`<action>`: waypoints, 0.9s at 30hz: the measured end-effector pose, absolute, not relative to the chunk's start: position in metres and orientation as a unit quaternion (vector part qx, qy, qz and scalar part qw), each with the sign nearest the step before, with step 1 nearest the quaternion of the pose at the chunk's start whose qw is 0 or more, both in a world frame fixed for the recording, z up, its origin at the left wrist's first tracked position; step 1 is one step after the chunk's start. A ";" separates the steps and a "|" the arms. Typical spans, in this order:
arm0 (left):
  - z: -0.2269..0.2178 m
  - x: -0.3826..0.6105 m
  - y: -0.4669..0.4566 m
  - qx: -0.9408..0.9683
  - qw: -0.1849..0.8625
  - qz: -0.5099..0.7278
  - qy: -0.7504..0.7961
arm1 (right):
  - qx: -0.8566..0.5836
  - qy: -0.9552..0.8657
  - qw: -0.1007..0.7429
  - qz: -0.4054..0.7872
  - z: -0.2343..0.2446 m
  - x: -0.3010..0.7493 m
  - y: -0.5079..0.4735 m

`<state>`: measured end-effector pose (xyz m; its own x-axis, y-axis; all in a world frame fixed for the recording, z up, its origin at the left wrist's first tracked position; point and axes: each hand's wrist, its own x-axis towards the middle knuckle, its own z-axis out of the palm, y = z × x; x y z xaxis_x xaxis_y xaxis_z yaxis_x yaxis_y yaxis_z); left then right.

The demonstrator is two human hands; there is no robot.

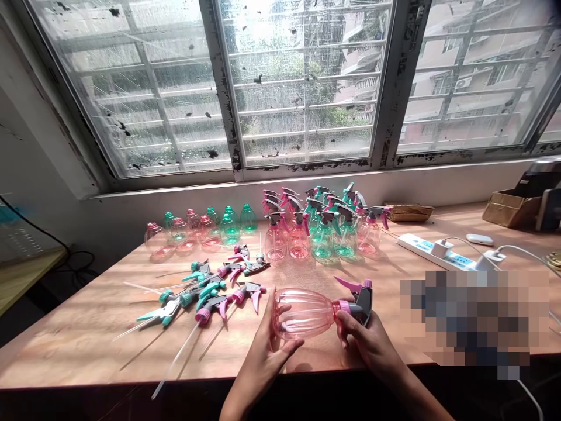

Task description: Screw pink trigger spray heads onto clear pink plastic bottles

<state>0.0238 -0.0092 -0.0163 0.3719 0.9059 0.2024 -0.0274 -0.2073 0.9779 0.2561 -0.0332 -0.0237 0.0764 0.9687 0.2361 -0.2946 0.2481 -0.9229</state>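
Note:
A clear pink spray bottle (pixel 304 313) lies sideways in the air above the table's front edge, its base to the left. My left hand (pixel 274 345) is wrapped round the base end. At the neck, my right hand (pixel 363 336) grips the pink collar of the grey and pink trigger sprayer (pixel 362 301), which sits on the bottle's mouth; how tightly it is screwed on, I cannot tell. Left of my hands lies a loose pile of green and pink trigger sprayers (pixel 210 295) with thin white tubes.
Open-topped pink and green bottles (pixel 230 228) stand at the back left. Several bottles with sprayers (pixel 324 234) stand at the back centre. To the right are a power strip (pixel 432 251) with chargers, a white case (pixel 479 239) and a cardboard box (pixel 504 207). A blurred patch covers the right front.

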 end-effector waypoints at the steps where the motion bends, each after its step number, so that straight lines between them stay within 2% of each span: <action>1: -0.017 0.024 -0.009 0.640 0.521 0.446 0.346 | -0.364 -0.464 0.637 0.496 -0.022 0.256 -0.034; 10: -0.013 0.020 -0.013 0.628 0.556 0.418 0.348 | -0.374 -0.468 0.632 0.491 -0.030 0.258 -0.032; 19: -0.018 0.020 -0.010 0.659 0.506 0.433 0.350 | -0.367 -0.462 0.638 0.495 -0.024 0.255 -0.033; 27: -0.011 0.020 -0.011 0.634 0.552 0.416 0.346 | -0.372 -0.469 0.630 0.495 -0.023 0.256 -0.035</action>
<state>0.0201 -0.0109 -0.0111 0.4138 0.8985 0.1465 -0.0202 -0.1518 0.9882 0.2564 -0.0349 -0.0227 0.0700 0.9725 0.2222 -0.2748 0.2329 -0.9329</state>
